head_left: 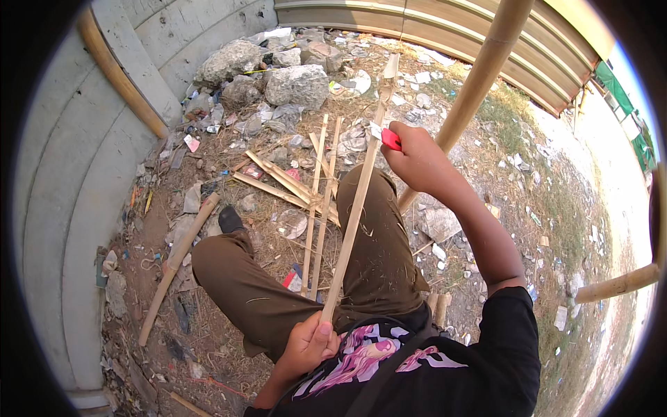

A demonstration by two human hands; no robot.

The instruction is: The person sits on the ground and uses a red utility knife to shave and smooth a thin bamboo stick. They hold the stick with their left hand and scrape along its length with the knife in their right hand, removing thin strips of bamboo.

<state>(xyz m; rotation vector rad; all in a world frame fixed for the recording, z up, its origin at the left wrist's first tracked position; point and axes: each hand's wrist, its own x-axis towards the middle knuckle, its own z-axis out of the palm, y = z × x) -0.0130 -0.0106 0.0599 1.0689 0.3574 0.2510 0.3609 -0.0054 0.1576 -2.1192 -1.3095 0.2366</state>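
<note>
A long, pale bamboo strip (356,221) slants across my right thigh, its far end frayed and splintered. Near my waist, my left hand (306,347) is closed around the strip's lower end, thumb along the top. Farther up, my right hand (418,158) grips a red-handled knife (391,140). Its light blade lies against the strip, partly hidden by glare and my fingers. Beyond my knees, several split bamboo strips (285,182) lie crossed on the ground, two of them reaching back toward me. Thin shavings cling to my brown trousers (379,257).
A bamboo pole (479,76) rises close to my right arm; another pole (618,283) juts in at the far right. A grey panel wall (62,208) stands left, corrugated metal sheeting (445,24) behind. Rubble (295,85) and litter cover the ground. A bamboo length (177,267) leans left.
</note>
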